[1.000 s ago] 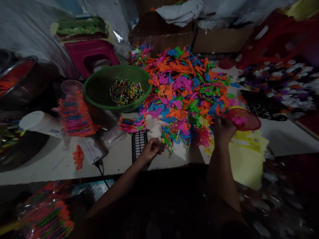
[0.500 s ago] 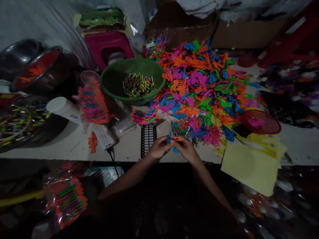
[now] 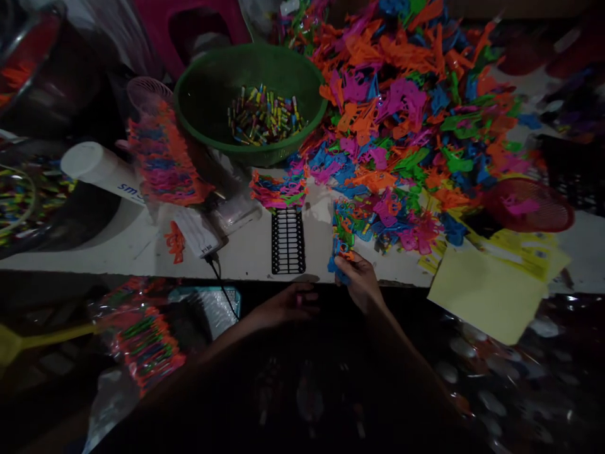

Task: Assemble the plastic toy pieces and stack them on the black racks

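Beyond the hands: a heap of coloured plastic pieces [image 3: 401,104] crowds the white table [image 3: 236,258], beside a green basin [image 3: 250,151] of small striped sticks [image 3: 267,116].
Between hands and basin: a black rack [image 3: 288,243] lies flat, a row of stacked pieces [image 3: 278,191] at its far end.
Right side: a red basket [image 3: 548,222] stands near pale yellow sheets [image 3: 491,290].
Dim or cut off: the heap runs out at the top; the left hand [image 3: 288,304] sits in shadow below the table edge, fingers toward the right, and I cannot tell whether it holds anything.
Right hand [image 3: 362,277]: thumb and fingers pinch a blue plastic piece [image 3: 341,271] at the near table edge.
Blue piece's axis: roughly away from the body; its exact outline is blurred.
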`<action>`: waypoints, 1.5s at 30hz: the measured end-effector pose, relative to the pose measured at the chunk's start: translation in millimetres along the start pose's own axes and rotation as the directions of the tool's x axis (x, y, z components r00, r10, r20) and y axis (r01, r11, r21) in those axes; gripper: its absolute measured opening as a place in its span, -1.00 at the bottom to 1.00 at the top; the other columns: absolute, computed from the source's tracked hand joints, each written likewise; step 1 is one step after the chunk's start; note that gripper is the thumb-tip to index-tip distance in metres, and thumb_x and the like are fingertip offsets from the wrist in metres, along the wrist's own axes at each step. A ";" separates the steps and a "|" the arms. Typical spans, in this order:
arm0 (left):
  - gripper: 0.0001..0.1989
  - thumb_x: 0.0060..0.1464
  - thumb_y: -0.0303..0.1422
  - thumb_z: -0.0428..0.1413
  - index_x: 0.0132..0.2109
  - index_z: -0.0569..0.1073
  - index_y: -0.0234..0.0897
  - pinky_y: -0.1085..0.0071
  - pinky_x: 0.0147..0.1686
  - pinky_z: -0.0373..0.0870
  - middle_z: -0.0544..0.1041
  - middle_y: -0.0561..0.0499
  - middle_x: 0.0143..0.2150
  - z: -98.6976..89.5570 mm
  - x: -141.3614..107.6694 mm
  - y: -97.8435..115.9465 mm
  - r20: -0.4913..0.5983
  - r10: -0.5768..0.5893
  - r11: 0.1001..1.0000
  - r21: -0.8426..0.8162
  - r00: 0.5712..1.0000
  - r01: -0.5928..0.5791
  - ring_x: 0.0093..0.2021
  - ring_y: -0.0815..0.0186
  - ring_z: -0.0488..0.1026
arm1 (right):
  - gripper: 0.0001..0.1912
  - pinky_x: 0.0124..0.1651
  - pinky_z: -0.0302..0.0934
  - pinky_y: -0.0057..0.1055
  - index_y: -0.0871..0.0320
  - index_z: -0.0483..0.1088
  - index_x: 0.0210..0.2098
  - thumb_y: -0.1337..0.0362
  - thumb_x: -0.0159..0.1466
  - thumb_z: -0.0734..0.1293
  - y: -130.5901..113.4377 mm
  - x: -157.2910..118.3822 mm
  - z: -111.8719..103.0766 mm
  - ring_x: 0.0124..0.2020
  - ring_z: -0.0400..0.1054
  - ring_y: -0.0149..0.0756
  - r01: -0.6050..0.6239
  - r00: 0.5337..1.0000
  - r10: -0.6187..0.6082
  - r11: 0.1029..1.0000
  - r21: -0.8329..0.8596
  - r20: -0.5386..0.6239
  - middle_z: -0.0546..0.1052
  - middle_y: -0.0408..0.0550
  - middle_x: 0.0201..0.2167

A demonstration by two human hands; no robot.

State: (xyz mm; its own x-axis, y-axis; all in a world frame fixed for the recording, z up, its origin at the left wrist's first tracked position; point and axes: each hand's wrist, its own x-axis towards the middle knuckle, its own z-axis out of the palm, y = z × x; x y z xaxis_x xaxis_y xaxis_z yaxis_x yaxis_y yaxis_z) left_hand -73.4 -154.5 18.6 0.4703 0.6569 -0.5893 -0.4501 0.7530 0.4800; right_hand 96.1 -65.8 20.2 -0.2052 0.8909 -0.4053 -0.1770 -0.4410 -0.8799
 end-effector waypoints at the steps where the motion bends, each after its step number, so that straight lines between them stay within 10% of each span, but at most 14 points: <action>1: -0.50 -0.29 -0.57 0.27 -0.13 0.34 -0.25 0.28 -0.11 0.32 0.40 -0.09 -0.05 2.2 -0.3 2.1 -0.017 0.025 1.000 -0.007 1.000 -0.025 -0.13 0.25 0.46 | -0.70 -0.66 0.07 -0.56 0.16 0.33 -0.42 0.12 -0.05 0.41 0.8 -1.8 1.4 -0.66 0.09 -0.56 -0.002 1.000 0.002 1.000 -0.001 -0.004 0.30 -0.27 -0.61; 7: -0.55 -0.21 -0.39 0.26 -0.09 0.40 -0.31 0.32 -0.19 0.39 0.50 -0.05 -0.18 19.5 7.3 25.9 -0.199 0.218 0.973 0.125 0.955 -0.196 -0.27 0.32 0.49 | -0.76 -0.46 0.14 -0.54 0.18 0.36 -0.45 0.13 0.01 0.38 2.0 -10.7 11.9 -0.54 0.18 -0.52 0.063 0.998 -0.061 0.994 -0.092 0.025 0.34 -0.22 -0.56; 26: -0.65 0.01 -0.13 0.05 -0.25 0.40 -0.37 0.52 -0.57 0.33 0.49 -0.06 -0.32 33.8 15.6 42.4 0.020 0.268 0.831 0.501 0.963 -0.242 -0.57 0.47 0.37 | -0.73 -0.54 0.10 -0.55 0.15 0.25 -0.49 0.08 0.07 0.32 -6.6 -11.2 18.6 -0.60 0.14 -0.53 0.171 0.984 -0.175 0.978 -0.121 -0.027 0.28 -0.25 -0.61; 33: -0.74 0.03 -0.19 0.03 -0.28 0.38 -0.32 0.51 -0.54 0.30 0.42 0.09 -0.58 43.4 16.2 41.7 -0.083 0.378 0.629 0.754 0.922 -0.190 -0.59 0.42 0.36 | -0.70 -0.61 0.07 -0.56 0.12 0.19 -0.51 0.02 0.12 0.24 -0.2 -13.9 32.6 -0.68 0.11 -0.53 0.218 0.972 -0.228 0.965 -0.147 -0.053 0.27 -0.28 -0.68; 38: -0.74 -0.08 -0.22 0.13 -0.26 0.38 -0.30 0.43 -0.31 0.37 0.51 0.04 -0.45 32.6 14.5 47.2 -0.091 0.383 0.651 0.733 0.919 -0.198 -0.38 0.33 0.46 | -0.73 -0.46 0.17 -0.54 0.13 0.27 -0.45 0.04 0.15 0.23 -6.9 -3.4 24.7 -0.55 0.24 -0.48 0.319 0.947 -0.302 0.867 -0.383 0.105 0.36 -0.22 -0.57; 41: -0.64 -0.13 -0.22 0.17 -0.17 0.34 -0.26 0.40 -0.21 0.36 0.51 0.06 -0.35 14.1 10.3 49.4 -0.187 0.544 0.642 0.721 0.818 -0.262 -0.28 0.32 0.45 | -0.68 -0.31 0.21 -0.49 0.13 0.33 -0.25 0.02 0.16 0.22 -25.9 10.4 12.8 -0.40 0.32 -0.42 0.385 0.910 -0.391 0.665 -0.641 0.141 0.44 -0.13 -0.39; 45: -0.66 -0.21 -0.17 0.20 -0.29 0.37 -0.28 0.35 -0.17 0.37 0.48 0.01 -0.26 -16.4 0.7 54.8 -0.280 0.787 0.523 0.775 0.549 -0.354 -0.22 0.29 0.44 | -0.54 -0.18 0.22 -0.35 0.20 0.27 -0.10 -0.02 0.19 0.19 -43.8 34.7 5.6 -0.18 0.35 -0.20 0.119 0.896 -0.444 0.243 -0.963 -0.001 0.42 0.11 -0.15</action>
State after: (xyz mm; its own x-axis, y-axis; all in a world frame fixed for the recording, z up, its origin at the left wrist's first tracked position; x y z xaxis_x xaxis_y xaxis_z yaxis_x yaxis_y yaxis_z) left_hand -110.2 -113.4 33.8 -0.3083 0.9427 -0.1276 0.1865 0.1914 0.9636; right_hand 91.4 -16.1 46.1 -0.1041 0.9942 0.0275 0.8593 0.1038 -0.5008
